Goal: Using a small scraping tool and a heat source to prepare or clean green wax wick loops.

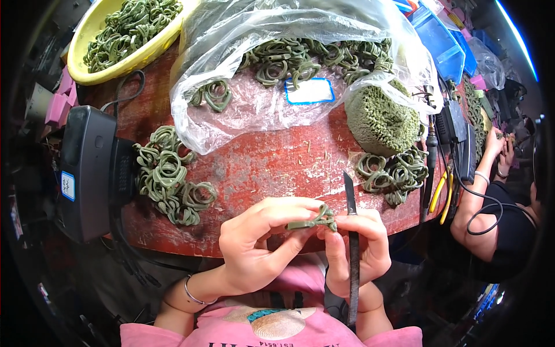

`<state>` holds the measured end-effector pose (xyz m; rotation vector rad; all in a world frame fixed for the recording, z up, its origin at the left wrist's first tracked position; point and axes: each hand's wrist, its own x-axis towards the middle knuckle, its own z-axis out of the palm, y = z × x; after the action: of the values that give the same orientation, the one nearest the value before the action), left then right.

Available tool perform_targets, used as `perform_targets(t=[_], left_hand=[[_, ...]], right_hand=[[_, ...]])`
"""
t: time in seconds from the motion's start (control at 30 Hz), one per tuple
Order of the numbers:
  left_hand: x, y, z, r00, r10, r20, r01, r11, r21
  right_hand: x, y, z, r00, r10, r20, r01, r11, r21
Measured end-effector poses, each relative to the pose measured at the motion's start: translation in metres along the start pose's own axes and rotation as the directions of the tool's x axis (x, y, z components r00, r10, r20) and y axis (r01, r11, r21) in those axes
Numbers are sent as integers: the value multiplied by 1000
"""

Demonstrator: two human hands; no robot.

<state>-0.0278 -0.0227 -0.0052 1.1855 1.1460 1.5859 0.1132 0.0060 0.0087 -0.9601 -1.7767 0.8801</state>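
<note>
Head view: the left hand (pixel 254 243) and the right hand (pixel 367 237) are close together near the front edge of a worn red desk (pixel 272 168), fingertips pinched on a small green piece (pixel 315 221) that sits between them. A slim dark knife (pixel 353 248) also lies in the right hand, running lengthwise past its fingers, with the pointed end away from the body. On the desk to the left is a loose pile of green rings (pixel 167 165), just beside a dark box-shaped device (pixel 87 168). Farther back, a clear plastic bag (pixel 222 130) lies open with more rings inside and a blue-edged label (pixel 310 91) near its mouth. Its right side partly drapes over a rough green block (pixel 378 118); a smaller ring heap (pixel 399 173) lies just in front of that block. Yellow-handled pliers (pixel 439 194) rest at the right, and a yellow basin (pixel 78 61) holding more green pieces stands at the far left.
</note>
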Motion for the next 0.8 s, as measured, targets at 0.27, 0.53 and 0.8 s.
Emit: perform_targets(t=[0.27,0.53,0.8], left_hand=[[1,-1,0,978,204,49,-210,950,230],[-1,4,1,970,228,81,-239,954,183],[-5,3,0,977,205,62,-213,956,201]], right_hand=[[0,0,-1,999,52,-8,-51,998,24],[4,2,-3,1000,7,19,-7,1000,7],[4,3,-2,997,67,48,-70,995,69]])
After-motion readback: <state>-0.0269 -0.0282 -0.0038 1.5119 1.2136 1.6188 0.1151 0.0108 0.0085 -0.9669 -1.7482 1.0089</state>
